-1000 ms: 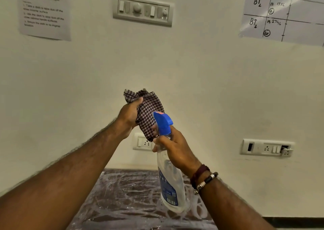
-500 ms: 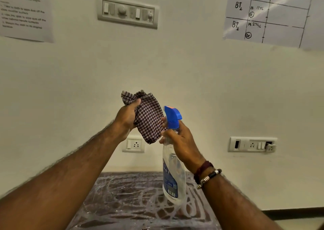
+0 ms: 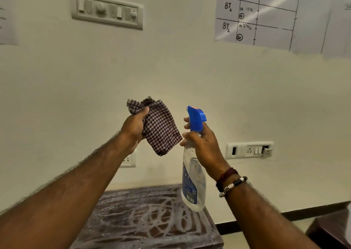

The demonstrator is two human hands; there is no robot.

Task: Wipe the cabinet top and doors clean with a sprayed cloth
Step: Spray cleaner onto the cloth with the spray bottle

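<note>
Checked cloth [image 3: 159,127]: bunched in the left hand [image 3: 133,128].
Spray bottle [image 3: 192,172]: gripped by the right hand [image 3: 204,144], nozzle seemingly facing the cloth.

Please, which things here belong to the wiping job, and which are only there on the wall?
For the job:
checked cloth, held by left hand
spray bottle, held by right hand
smeared cabinet top

Not part of it:
switch panel
handwritten chart
socket strip
</note>
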